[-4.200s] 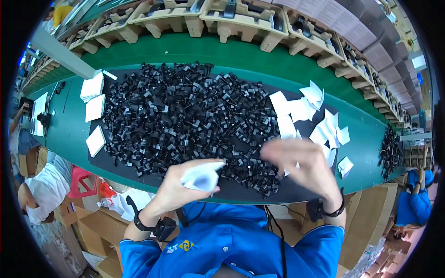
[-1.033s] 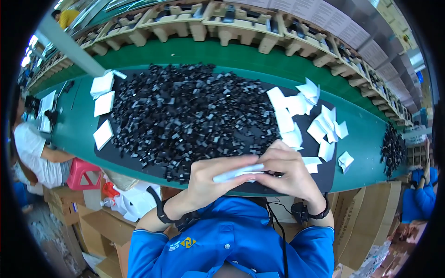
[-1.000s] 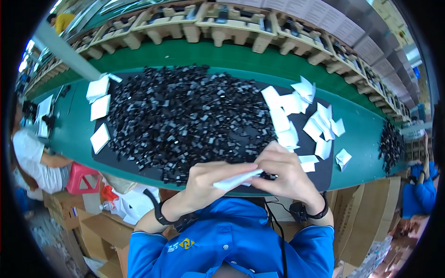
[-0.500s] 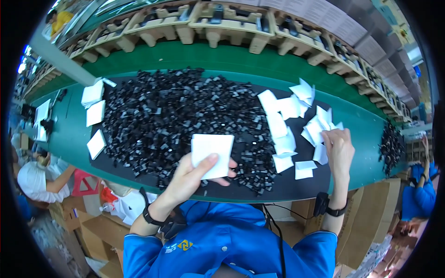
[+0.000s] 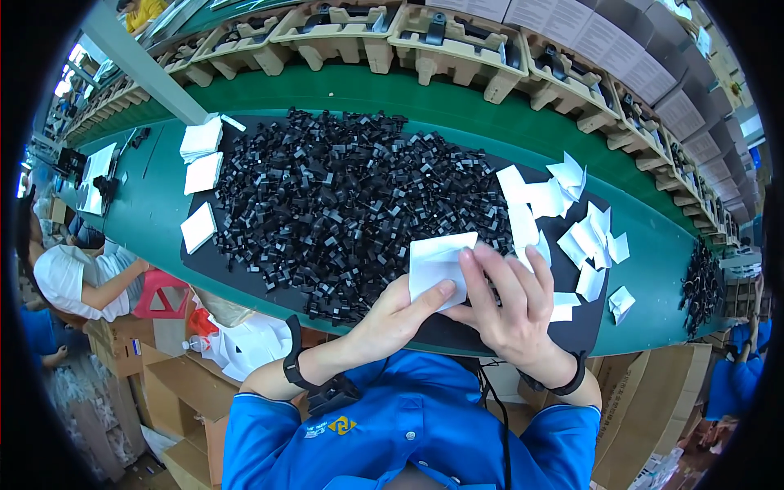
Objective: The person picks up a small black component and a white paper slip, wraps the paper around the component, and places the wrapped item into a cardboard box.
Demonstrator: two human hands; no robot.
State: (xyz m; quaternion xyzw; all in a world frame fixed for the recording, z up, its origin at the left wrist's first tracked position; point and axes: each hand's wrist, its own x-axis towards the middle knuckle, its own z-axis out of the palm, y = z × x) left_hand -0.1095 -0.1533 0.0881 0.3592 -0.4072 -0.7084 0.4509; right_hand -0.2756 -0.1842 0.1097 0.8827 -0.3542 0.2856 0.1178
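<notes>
My left hand (image 5: 400,314) grips a small stack of white paper leaflets (image 5: 433,255), its thumb lying across the lower part of the top face. At the right edge of the stack, my right hand (image 5: 510,306) pinches the top sheet between thumb and forefinger, with its other fingers fanned out. That sheet looks slightly bent up. Under and beyond my hands spreads a large heap of small black plastic parts (image 5: 351,188) on a dark mat. Several loose, partly folded white papers (image 5: 584,241) lie to the right, some hidden behind my right hand.
Neat white paper piles (image 5: 202,139) line the mat's left side. Another black heap (image 5: 702,282) sits far right on the green table (image 5: 151,224). Moulded trays (image 5: 457,49) with black devices run along the back. A person in white (image 5: 73,278) sits at left; cardboard boxes (image 5: 645,392) stand below.
My right hand has come left from the loose papers to the stack in my left hand. A folded paper now lies apart at the far right. The view has shifted a little.
</notes>
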